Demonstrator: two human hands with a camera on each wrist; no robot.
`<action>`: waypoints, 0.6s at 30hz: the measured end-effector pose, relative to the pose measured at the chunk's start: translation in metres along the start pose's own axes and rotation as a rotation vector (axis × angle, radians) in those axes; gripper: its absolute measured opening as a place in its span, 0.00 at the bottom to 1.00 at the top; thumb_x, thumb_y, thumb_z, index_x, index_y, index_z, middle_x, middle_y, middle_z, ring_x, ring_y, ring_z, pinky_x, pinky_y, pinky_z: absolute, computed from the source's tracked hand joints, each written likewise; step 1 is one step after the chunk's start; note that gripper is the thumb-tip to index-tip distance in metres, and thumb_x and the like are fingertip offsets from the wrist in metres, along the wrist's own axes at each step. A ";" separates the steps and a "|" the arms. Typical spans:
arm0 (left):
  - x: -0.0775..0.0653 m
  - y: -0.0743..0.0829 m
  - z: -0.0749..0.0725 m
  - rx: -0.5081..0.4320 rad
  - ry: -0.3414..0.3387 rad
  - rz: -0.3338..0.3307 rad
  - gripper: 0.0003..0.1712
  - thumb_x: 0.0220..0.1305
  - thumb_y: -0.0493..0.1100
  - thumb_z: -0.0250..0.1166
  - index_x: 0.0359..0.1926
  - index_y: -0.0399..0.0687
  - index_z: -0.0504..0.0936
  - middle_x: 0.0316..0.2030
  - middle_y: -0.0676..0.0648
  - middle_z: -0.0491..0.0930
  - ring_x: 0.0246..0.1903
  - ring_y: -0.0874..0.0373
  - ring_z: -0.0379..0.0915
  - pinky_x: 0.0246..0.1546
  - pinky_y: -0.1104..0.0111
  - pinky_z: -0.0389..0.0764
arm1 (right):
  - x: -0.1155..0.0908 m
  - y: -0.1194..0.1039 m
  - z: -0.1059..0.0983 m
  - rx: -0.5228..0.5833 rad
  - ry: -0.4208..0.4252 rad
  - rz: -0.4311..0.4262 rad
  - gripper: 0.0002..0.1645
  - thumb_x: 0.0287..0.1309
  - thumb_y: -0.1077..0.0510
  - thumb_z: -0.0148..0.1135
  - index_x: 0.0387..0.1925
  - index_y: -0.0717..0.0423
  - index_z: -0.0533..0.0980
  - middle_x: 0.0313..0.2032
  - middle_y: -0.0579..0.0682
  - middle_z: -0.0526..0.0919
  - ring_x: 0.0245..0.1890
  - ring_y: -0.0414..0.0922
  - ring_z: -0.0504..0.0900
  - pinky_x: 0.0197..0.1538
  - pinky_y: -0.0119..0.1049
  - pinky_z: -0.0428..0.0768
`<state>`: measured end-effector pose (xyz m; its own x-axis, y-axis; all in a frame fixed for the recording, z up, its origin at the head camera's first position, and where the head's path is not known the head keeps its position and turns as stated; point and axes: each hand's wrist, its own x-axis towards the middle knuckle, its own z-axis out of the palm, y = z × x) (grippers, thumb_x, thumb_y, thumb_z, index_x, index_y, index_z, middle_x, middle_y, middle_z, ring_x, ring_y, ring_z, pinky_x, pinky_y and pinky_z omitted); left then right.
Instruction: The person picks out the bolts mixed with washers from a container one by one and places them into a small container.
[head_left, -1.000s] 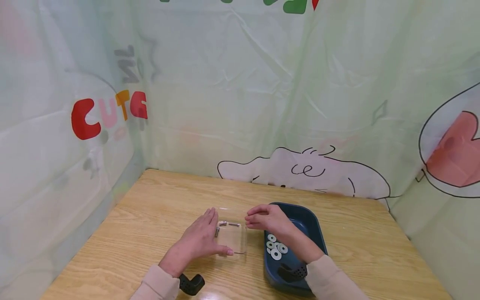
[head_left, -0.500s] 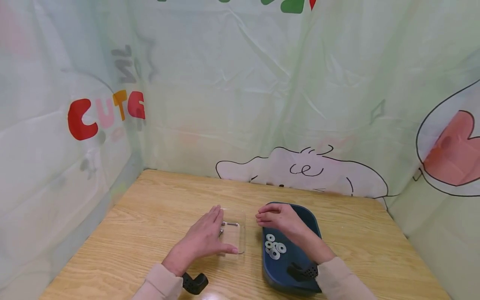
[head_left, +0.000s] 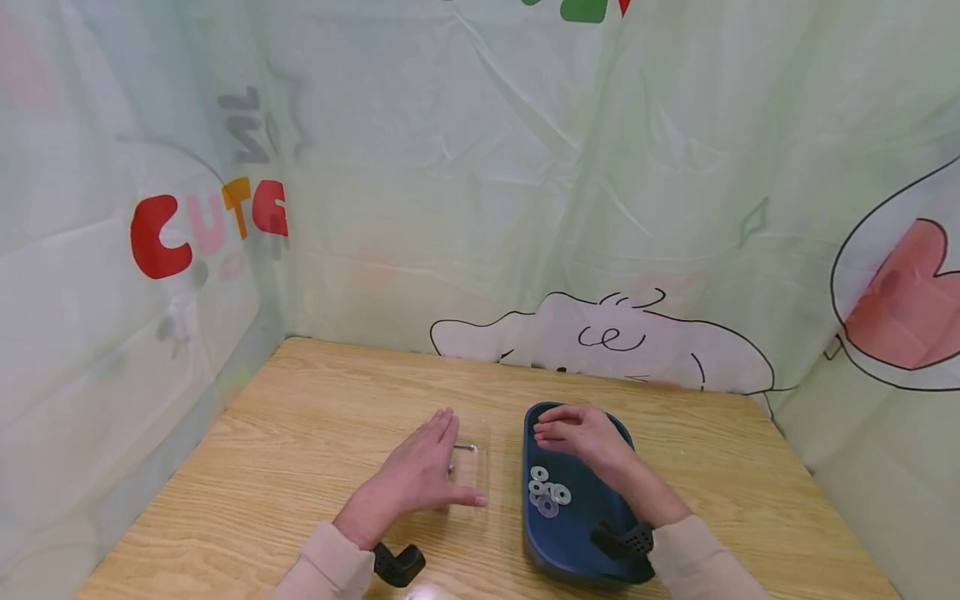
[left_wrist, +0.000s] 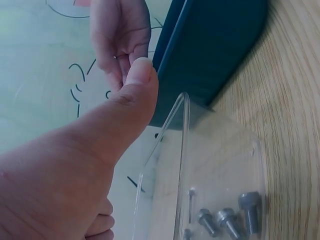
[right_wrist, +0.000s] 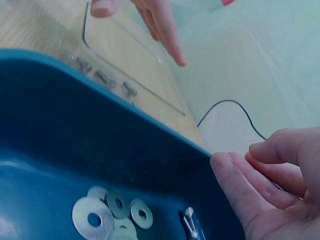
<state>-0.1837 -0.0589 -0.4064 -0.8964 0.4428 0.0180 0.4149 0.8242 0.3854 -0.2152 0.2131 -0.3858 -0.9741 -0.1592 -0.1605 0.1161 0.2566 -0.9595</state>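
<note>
My left hand (head_left: 420, 468) hangs over the left part of a clear plastic box (head_left: 483, 475), fingers straight and thumb spread apart. It hides part of the box in the head view. Inside the box lie several socket-head bolts (left_wrist: 231, 222). My right hand (head_left: 588, 442) is over the far end of a dark blue tray (head_left: 534, 542), its fingers loosely bent with nothing visible between them. Flat metal washers (right_wrist: 93, 218) lie in a cluster on the tray floor. Near them is a slim shiny metal piece (right_wrist: 190, 222), partly cut off by the frame.
Box and tray stand side by side on a wooden table (head_left: 360, 383), a narrow strip of wood between them. A printed curtain (head_left: 420, 208) closes off the back and sides. Black wrist mounts (head_left: 399, 565) sit under both wrists.
My right hand has drawn right, from beside the clear box to over the blue tray. My left hand has shifted a little right and covers more of the box and bolts.
</note>
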 end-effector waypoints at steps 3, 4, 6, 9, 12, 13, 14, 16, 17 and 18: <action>0.001 0.004 -0.001 -0.010 -0.010 0.005 0.69 0.49 0.75 0.68 0.75 0.32 0.53 0.77 0.36 0.49 0.77 0.44 0.46 0.76 0.53 0.56 | 0.000 0.003 -0.005 -0.010 0.019 0.003 0.19 0.68 0.64 0.57 0.56 0.73 0.72 0.52 0.70 0.81 0.51 0.55 0.86 0.52 0.40 0.85; 0.001 0.005 -0.001 -0.014 -0.014 0.004 0.68 0.49 0.75 0.68 0.75 0.33 0.53 0.77 0.36 0.49 0.77 0.44 0.46 0.76 0.53 0.55 | 0.000 0.005 -0.006 -0.015 0.023 0.005 0.20 0.69 0.64 0.57 0.56 0.74 0.72 0.53 0.70 0.80 0.51 0.56 0.85 0.52 0.39 0.86; 0.002 0.006 0.000 -0.012 -0.020 0.006 0.69 0.49 0.76 0.67 0.76 0.34 0.52 0.78 0.37 0.48 0.77 0.45 0.45 0.77 0.54 0.55 | 0.001 0.008 -0.009 -0.024 0.036 0.010 0.20 0.69 0.65 0.56 0.57 0.74 0.72 0.53 0.71 0.80 0.51 0.56 0.85 0.51 0.39 0.86; 0.004 0.010 0.002 -0.007 -0.018 0.017 0.69 0.49 0.77 0.66 0.76 0.35 0.52 0.78 0.38 0.47 0.78 0.46 0.45 0.77 0.54 0.55 | 0.002 0.014 -0.013 -0.038 0.063 0.018 0.19 0.68 0.65 0.56 0.56 0.74 0.73 0.53 0.71 0.80 0.51 0.57 0.85 0.51 0.39 0.86; 0.006 0.014 0.004 0.000 -0.015 0.032 0.70 0.47 0.78 0.66 0.76 0.36 0.52 0.78 0.39 0.47 0.78 0.47 0.44 0.77 0.55 0.55 | 0.004 0.020 -0.016 -0.071 0.083 0.022 0.19 0.69 0.64 0.56 0.56 0.74 0.73 0.52 0.70 0.81 0.50 0.57 0.85 0.51 0.39 0.86; 0.006 0.015 0.004 0.000 -0.015 0.036 0.70 0.47 0.78 0.66 0.76 0.36 0.52 0.78 0.39 0.47 0.78 0.47 0.45 0.76 0.54 0.56 | 0.004 0.021 -0.017 -0.078 0.089 0.024 0.19 0.69 0.64 0.56 0.56 0.74 0.73 0.52 0.70 0.81 0.50 0.56 0.85 0.51 0.38 0.86; 0.007 0.017 0.005 0.002 -0.015 0.041 0.70 0.47 0.78 0.66 0.76 0.36 0.52 0.78 0.39 0.47 0.78 0.47 0.45 0.76 0.55 0.56 | 0.005 0.023 -0.018 -0.088 0.098 0.027 0.19 0.69 0.64 0.56 0.56 0.73 0.73 0.51 0.69 0.82 0.49 0.56 0.86 0.50 0.38 0.86; 0.008 0.021 0.006 0.007 -0.019 0.049 0.71 0.47 0.79 0.65 0.76 0.37 0.52 0.78 0.40 0.47 0.78 0.48 0.45 0.76 0.55 0.57 | 0.006 0.025 -0.019 -0.102 0.115 0.035 0.19 0.69 0.64 0.56 0.56 0.73 0.73 0.50 0.69 0.82 0.47 0.54 0.86 0.50 0.37 0.86; 0.009 0.023 0.006 0.003 -0.024 0.053 0.71 0.47 0.79 0.65 0.76 0.37 0.52 0.78 0.40 0.47 0.78 0.48 0.45 0.76 0.55 0.57 | 0.007 0.026 -0.020 -0.110 0.120 0.038 0.19 0.69 0.64 0.56 0.56 0.73 0.73 0.50 0.68 0.82 0.47 0.53 0.86 0.50 0.37 0.86; 0.009 0.025 0.007 -0.001 -0.028 0.057 0.70 0.46 0.79 0.65 0.77 0.38 0.52 0.78 0.41 0.47 0.78 0.48 0.45 0.76 0.55 0.58 | 0.007 0.027 -0.020 -0.120 0.125 0.041 0.19 0.69 0.65 0.56 0.56 0.74 0.73 0.50 0.69 0.82 0.46 0.52 0.86 0.49 0.37 0.86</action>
<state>-0.1808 -0.0319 -0.4027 -0.8669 0.4982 0.0143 0.4645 0.7972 0.3856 -0.2226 0.2382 -0.4082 -0.9864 -0.0280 -0.1618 0.1398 0.3740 -0.9168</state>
